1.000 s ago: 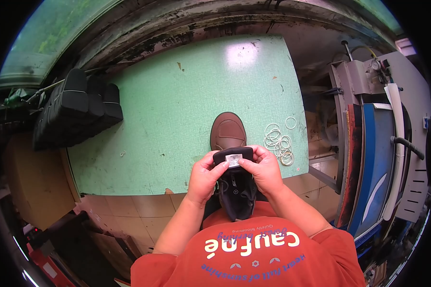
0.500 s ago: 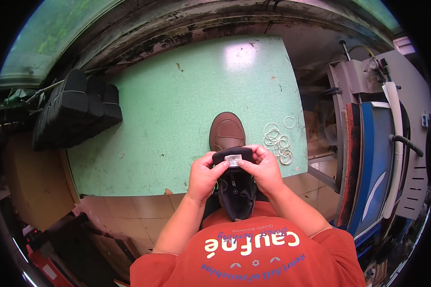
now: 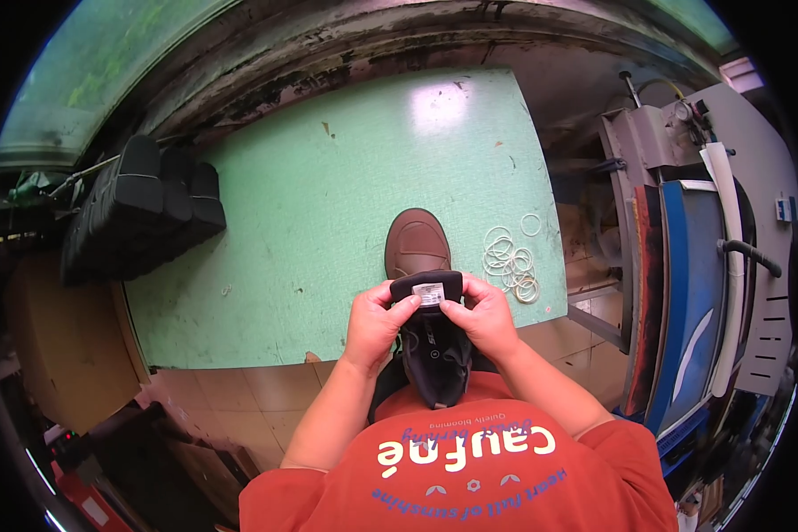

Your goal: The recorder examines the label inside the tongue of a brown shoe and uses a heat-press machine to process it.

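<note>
A brown shoe (image 3: 418,241) with a black lining points its toe away from me, its front over the near edge of the green table and its heel close to my body. The black padded tongue is pulled up, and a small white label (image 3: 429,294) shows on its inner face. At the left side of the tongue my left hand (image 3: 379,324) pinches it, thumb beside the label. My right hand (image 3: 481,321) grips the opposite side the same way. Fingers behind the tongue are hidden. Dark laces hang loose beside the shoe's opening.
Several pale rubber bands (image 3: 510,262) lie on the green table (image 3: 293,213) right of the shoe. Bundled black padded pieces (image 3: 142,208) stand at the left edge, above a cardboard box (image 3: 71,341). A blue panel (image 3: 683,293) and a metal-framed machine (image 3: 656,142) stand at right.
Both hands keep their hold on the shoe's tongue, with hardly any movement. The whole view has shifted slightly.
</note>
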{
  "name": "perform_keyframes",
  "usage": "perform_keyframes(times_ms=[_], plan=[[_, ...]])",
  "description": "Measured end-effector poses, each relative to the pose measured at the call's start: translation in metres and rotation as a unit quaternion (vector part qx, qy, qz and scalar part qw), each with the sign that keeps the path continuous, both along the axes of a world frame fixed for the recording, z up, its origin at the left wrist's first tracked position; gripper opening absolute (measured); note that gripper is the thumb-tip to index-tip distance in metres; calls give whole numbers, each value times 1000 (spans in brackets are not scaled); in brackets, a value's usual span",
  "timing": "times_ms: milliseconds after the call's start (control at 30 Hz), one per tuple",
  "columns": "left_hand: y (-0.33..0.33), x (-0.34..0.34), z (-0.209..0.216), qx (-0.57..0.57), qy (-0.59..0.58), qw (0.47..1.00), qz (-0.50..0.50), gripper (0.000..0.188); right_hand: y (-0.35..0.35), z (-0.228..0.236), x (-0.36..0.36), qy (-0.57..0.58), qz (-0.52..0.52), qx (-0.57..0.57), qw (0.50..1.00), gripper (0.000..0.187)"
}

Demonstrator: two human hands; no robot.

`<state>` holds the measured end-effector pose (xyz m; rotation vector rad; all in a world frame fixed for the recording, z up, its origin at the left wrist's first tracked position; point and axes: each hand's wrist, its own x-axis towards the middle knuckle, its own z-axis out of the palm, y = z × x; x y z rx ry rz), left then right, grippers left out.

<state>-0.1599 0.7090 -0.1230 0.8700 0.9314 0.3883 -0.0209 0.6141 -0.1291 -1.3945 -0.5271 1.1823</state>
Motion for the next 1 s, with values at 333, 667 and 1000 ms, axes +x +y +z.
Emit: perform_keyframes(times_ms=[333,667,1000], plan=[[5,24,14,-103,-59,993,-12,17,-3,3,10,237,-108,1,965,11],[-63,87,44,-161,-8,961,-227,18,-115,36,26,341,-276,60,897,22],[-240,151,15,-161,94,896,-404,18,-312,14,28,287,-441,17,850,19]])
